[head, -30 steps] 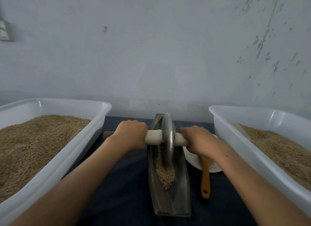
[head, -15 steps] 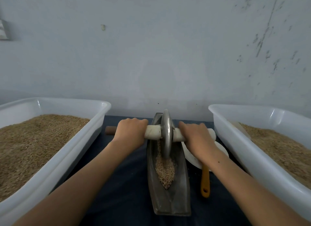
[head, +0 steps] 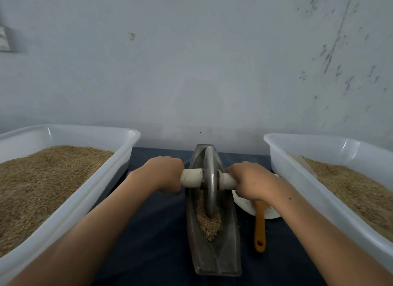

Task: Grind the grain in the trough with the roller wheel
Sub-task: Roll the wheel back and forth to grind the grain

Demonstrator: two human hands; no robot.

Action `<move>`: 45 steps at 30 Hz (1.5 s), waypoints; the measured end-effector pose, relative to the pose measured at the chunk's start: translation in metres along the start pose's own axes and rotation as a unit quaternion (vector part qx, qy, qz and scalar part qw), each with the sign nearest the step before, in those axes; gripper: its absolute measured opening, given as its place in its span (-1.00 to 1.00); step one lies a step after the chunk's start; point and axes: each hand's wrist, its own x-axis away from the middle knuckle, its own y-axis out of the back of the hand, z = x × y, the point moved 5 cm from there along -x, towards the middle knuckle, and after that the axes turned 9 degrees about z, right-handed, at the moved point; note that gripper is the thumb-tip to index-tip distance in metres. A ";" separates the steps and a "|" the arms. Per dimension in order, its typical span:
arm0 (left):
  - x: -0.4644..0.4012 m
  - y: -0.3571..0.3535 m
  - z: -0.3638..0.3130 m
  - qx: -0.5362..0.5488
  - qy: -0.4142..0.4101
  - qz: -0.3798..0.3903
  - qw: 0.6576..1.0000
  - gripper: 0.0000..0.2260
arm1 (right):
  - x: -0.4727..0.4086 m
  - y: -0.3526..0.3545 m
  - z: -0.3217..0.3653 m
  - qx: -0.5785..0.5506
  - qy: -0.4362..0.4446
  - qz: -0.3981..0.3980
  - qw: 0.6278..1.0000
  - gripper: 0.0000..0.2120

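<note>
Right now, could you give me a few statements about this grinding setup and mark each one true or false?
1. Both hands, left hand and right hand, grip the roller wheel's handle. True.
2. The trough is empty. False: grain lies in it.
3. An orange-handled tool lies right of the trough. True.
4. The left tub holds water. False: it holds grain.

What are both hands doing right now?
Left hand: closed, gripping the roller wheel's handle.
Right hand: closed, gripping the handle's other end.
</note>
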 end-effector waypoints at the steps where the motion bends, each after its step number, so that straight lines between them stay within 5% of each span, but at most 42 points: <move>1: 0.000 0.001 -0.001 -0.007 0.006 -0.024 1.000 -0.68 | -0.002 0.000 -0.001 -0.008 -0.002 -0.018 1.000 -0.72; 5: 0.000 0.007 -0.007 -0.057 0.031 -0.166 0.984 -0.82 | -0.008 -0.002 -0.005 -0.001 -0.007 -0.142 0.990 -0.81; 9: 0.001 0.008 -0.008 -0.054 0.032 -0.211 0.975 -0.84 | -0.012 -0.005 -0.006 0.012 0.000 -0.207 0.978 -0.81; 12: 0.002 0.008 -0.008 -0.057 0.019 -0.185 0.981 -0.82 | -0.012 -0.004 -0.007 0.010 0.009 -0.166 0.986 -0.79; 18: 0.004 0.004 -0.005 -0.018 0.012 -0.013 1.000 -0.69 | -0.006 -0.004 -0.007 -0.008 0.018 -0.002 1.000 -0.67; 21: 0.004 0.002 -0.005 -0.009 0.020 0.015 1.000 -0.64 | -0.005 -0.004 -0.007 -0.016 0.016 0.013 1.000 -0.66; 29: 0.002 0.010 -0.008 -0.054 0.047 -0.180 0.981 -0.82 | -0.014 -0.004 -0.007 0.003 0.003 -0.192 0.981 -0.84; 32: 0.003 0.010 -0.008 -0.054 0.034 -0.214 0.975 -0.84 | -0.015 -0.006 -0.008 0.005 0.006 -0.213 0.977 -0.83; 34: 0.002 0.009 -0.007 -0.056 0.023 -0.196 0.979 -0.82 | -0.013 -0.005 -0.007 0.010 0.008 -0.194 0.981 -0.82; 40: 0.004 0.001 -0.002 0.010 0.011 0.019 1.000 -0.62 | -0.005 -0.001 -0.004 0.009 0.017 -0.010 1.000 -0.67; 45: 0.002 0.002 -0.004 0.000 0.011 0.011 1.000 -0.63 | -0.002 -0.002 -0.005 -0.026 0.025 0.017 0.999 -0.66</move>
